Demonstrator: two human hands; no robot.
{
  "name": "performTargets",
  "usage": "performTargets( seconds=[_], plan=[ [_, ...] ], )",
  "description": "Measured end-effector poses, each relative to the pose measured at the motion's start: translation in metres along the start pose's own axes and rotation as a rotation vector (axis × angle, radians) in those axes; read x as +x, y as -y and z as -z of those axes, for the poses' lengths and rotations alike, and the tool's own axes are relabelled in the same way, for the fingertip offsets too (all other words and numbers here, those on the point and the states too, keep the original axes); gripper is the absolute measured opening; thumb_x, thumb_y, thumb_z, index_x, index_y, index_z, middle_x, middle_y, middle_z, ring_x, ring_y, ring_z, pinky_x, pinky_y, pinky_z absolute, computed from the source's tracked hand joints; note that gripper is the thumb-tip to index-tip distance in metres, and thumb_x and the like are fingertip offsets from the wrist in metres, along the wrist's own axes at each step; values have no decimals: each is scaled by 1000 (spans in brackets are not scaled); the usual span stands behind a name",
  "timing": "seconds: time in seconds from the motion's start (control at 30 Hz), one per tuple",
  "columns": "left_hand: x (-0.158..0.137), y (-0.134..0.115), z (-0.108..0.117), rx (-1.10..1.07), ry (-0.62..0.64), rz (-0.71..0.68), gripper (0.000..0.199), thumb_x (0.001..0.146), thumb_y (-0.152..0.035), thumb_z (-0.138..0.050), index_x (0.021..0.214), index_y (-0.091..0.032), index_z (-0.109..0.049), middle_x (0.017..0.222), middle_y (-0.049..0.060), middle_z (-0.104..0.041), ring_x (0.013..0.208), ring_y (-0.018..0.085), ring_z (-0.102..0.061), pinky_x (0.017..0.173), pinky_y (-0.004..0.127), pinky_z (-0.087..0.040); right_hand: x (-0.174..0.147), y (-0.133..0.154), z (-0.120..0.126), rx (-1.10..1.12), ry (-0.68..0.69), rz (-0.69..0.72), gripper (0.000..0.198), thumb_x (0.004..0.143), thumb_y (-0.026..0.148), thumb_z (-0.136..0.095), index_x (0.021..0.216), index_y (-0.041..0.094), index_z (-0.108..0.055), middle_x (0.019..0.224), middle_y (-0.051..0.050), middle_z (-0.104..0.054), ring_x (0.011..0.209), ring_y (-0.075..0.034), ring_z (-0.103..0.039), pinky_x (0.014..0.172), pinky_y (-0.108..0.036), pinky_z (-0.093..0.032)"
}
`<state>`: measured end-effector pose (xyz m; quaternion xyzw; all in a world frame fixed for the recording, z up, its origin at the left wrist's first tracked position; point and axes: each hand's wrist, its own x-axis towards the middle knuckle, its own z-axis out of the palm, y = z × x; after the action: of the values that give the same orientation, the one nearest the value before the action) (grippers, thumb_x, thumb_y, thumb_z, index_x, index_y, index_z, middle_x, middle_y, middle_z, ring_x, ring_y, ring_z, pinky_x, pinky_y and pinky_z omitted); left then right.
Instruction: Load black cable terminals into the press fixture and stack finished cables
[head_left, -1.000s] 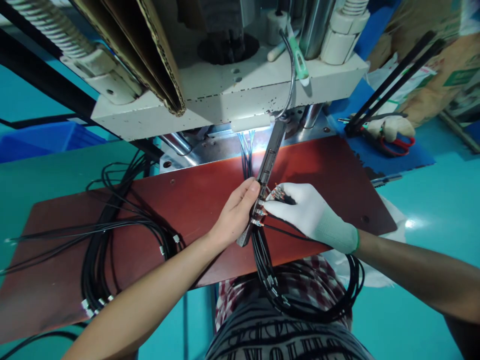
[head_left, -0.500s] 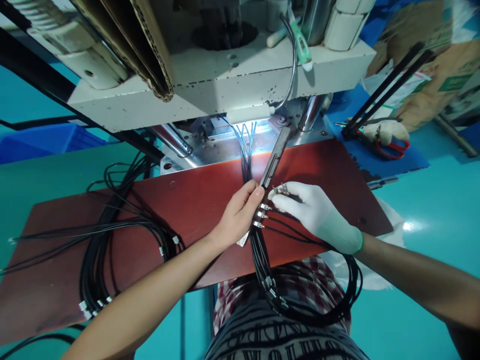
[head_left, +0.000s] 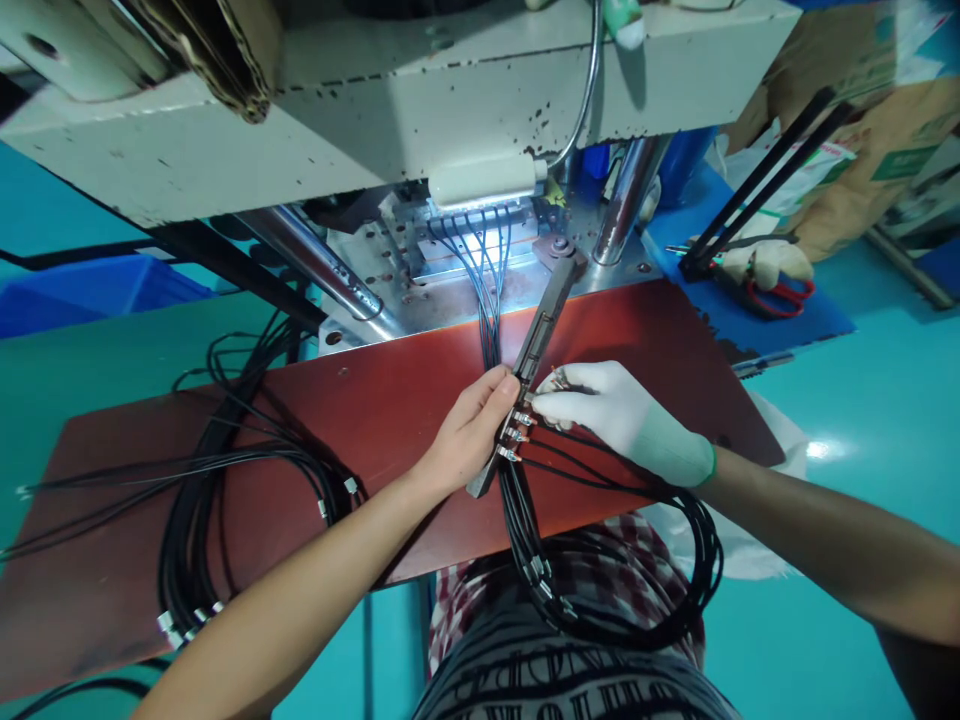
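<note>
Our left hand (head_left: 476, 425) is bare and closed round the dark bar (head_left: 546, 325), the thumb pressed on its upper face. We hold the bar at a slant above the red-brown desk (head_left: 409, 390), its far end pointing up and right toward the press (head_left: 450, 130). Our right hand (head_left: 607, 410), in a white glove, has thumb and fingers drawn together, pinching a bunch of wire ends (head_left: 559, 380) just beside the bar's right edge. The fingers hide part of them, so we cannot tell whether the foremost one touches the bar.

Just below those fingertips, a row of metal plugs (head_left: 516, 437) sits along the bar, orange tips turned to the right. Black cables (head_left: 615, 632) hang from there over the desk's near edge and loop across our lap.

Beyond the bar, thin leads (head_left: 489, 300) run from inside the press, under the white lamp (head_left: 487, 182), down toward our left hand. On the desk to our left lies another black bundle (head_left: 180, 530) with silver ends. Farther off, to the right, a red-handled tool (head_left: 787, 300) rests on a blue surface (head_left: 810, 335); a blue bin (head_left: 97, 290) stands at the far left.
</note>
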<state>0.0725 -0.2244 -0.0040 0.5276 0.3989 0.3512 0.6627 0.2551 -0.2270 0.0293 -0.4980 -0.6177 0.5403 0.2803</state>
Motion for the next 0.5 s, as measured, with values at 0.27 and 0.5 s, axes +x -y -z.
performTargets(
  seconds=[0.27, 0.5],
  plan=[
    [2, 0, 1, 315, -11, -167, 37, 96, -48, -43, 75, -17, -37, 69, -2, -36, 63, 10, -36, 58, 23, -33, 1, -4, -5, -60, -44, 38, 32, 86, 40, -57, 73, 10, -57, 68, 0, -53, 66, -7, -46, 59, -19, -35],
    [4, 1, -1, 394, 22, -222, 34, 99, -40, -40, 73, -17, -36, 69, -3, -32, 63, 10, -32, 58, 22, -30, -7, -2, 7, -52, 36, -44, 35, 88, 44, -55, 75, 11, -59, 73, 0, -58, 70, -8, -50, 63, -19, -38]
  ],
)
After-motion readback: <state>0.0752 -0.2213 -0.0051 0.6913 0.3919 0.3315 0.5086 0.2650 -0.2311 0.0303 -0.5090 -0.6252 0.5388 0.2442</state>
